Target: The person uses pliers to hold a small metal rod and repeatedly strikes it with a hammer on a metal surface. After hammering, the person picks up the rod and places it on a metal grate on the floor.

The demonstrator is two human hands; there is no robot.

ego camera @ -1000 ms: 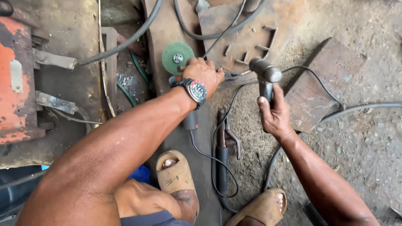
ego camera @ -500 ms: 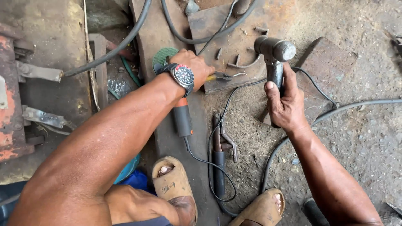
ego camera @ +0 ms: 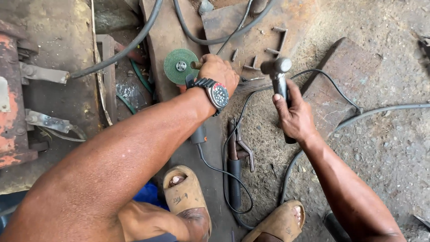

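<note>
While the left hand (ego camera: 218,74) stayed clamped on the angle grinder (ego camera: 181,67) (green disc at nine o'clock of it), the right hand (ego camera: 293,117), fist closed around the hammer (ego camera: 277,74), had dropped lower. The hammerhead now hung at three o'clock of the grinder, poised nearer the steel plate (ego camera: 264,27).

No packages, signs or screens in view; only a small dark mark printed on the tan sandal (ego camera: 186,196).

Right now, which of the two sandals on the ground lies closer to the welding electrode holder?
The right-foot sandal, at the bottom beside the electrode holder and its cable loop. The other sandal sits further left, on the rusty steel strip.
</note>
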